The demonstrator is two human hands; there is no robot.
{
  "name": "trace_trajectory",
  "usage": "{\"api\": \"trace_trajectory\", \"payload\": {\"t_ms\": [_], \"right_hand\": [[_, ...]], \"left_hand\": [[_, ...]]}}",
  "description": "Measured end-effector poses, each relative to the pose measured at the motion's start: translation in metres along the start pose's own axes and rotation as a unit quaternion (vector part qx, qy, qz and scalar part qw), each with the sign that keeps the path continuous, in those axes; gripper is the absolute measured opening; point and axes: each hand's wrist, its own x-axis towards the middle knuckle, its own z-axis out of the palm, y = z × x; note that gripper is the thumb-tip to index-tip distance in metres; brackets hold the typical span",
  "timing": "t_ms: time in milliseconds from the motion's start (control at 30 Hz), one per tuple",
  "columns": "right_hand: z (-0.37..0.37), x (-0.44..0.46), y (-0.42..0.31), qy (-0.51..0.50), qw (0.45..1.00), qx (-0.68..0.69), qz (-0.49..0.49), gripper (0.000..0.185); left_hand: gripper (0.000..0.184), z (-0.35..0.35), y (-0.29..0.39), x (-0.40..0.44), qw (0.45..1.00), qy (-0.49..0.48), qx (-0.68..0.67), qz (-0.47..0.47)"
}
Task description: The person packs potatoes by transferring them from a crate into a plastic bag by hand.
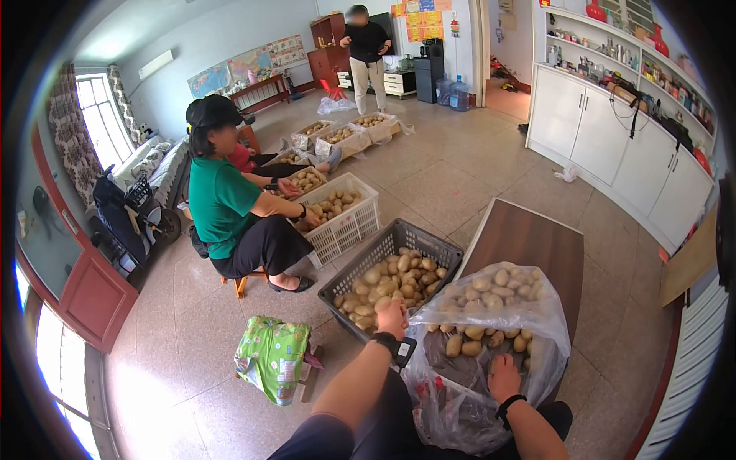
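Observation:
My left hand [392,317] is over the near edge of a dark grey plastic crate [354,331], its fingers closed around a potato [382,303]. Many more potatoes [410,270] fill that crate. Inside the mouth of a clear plastic bag [429,326], my right hand [504,378] reaches in with fingers stretched toward loose potatoes [471,347]; nothing shows in its grasp. The bag rests on a dark brown wooden board [529,230], with potatoes piled at its far end.
Left of the crate stands a green-wrapped stool [274,354]. A person in a green shirt [222,184] sits by a white crate [349,230] of potatoes. More potato boxes [337,142] line the floor beyond, near another seated person. Someone [366,57] stands at the back. White cabinets [583,126] run along the right.

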Motion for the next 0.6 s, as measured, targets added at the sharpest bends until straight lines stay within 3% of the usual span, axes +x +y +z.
{"api": "trace_trajectory", "payload": {"t_ms": [600], "right_hand": [[0.001,-0.001,0.001,0.003,1.000,-0.009,-0.012,0.054]], "left_hand": [[0.016,0.005,0.003,-0.010,0.999,-0.011,0.033,0.008]]}}
